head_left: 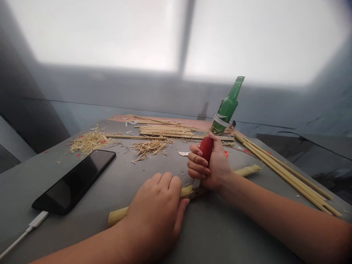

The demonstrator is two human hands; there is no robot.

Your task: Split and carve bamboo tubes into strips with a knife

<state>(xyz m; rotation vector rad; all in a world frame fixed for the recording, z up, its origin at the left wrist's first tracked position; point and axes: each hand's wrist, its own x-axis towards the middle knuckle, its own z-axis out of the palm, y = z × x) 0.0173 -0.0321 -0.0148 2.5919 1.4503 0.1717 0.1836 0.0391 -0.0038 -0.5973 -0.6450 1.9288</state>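
Observation:
My left hand (158,205) is wrapped over a thick, pale yellow stick (117,215) that lies slantwise on the grey table (90,234). Both ends of the stick stick out past my hands. In a fist, my right hand (213,161) grips the red handle of a knife (206,148), held upright with the handle on top. A short piece of its metal blade shows below the fingers, touching the stick just right of my left hand. The blade's tip is hidden.
A black phone (77,181) with a white cable (38,219) lies at left. Behind are piles of shavings (89,142) and several thin sticks (165,130). A green bottle (228,106) leans at the back right. More long sticks (286,174) run along the right edge.

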